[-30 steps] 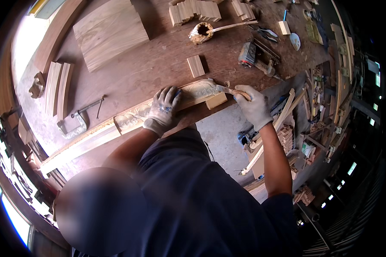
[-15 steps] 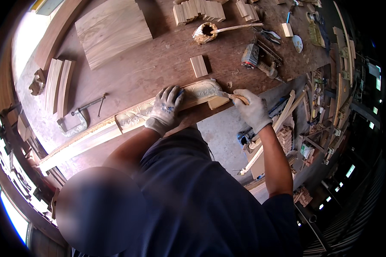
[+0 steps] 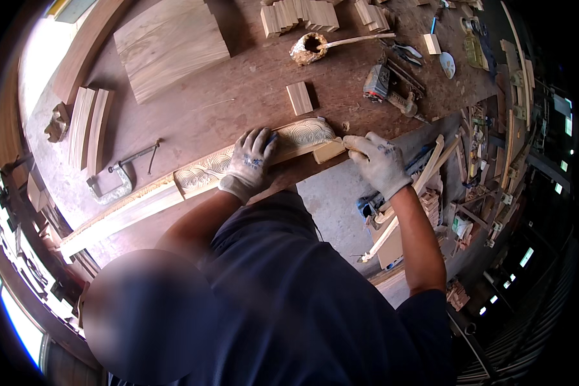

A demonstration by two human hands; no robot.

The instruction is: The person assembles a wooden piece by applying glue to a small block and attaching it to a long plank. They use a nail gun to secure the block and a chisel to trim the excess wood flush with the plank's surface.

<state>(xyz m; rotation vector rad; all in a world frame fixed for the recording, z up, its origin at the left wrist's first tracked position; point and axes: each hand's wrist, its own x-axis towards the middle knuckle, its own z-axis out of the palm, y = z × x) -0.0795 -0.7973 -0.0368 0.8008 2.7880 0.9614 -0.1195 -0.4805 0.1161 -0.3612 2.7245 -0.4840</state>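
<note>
A long wooden board carved with rounded swirls [image 3: 302,133] lies along the near edge of the workbench. Over its middle, my gloved left hand [image 3: 251,157] is closed, fingers curled across the carving; something small and blue shows beside the fingers. At the board's right end my gloved right hand [image 3: 374,161] pinches a slim wooden-handled tool [image 3: 338,139], mostly hidden by the fingers and pointing left towards the carving. A pale wood block [image 3: 329,152] sits under the board's edge near that tip. Beyond the board lies a small brown wood piece [image 3: 298,98].
A C-clamp [image 3: 123,180] rests at left, near curved wood strips [image 3: 90,132]. Farther back are a wide wood panel [image 3: 170,48], a crusted pot [image 3: 307,49] with a stick, a power tool [image 3: 389,90] and stacked blocks [image 3: 300,16]. Lumber [image 3: 392,235] stands below right.
My right hand has turned, and the tool that lay over the carved end is now mostly hidden by the fingers. The left hand has stayed in place on the board.
</note>
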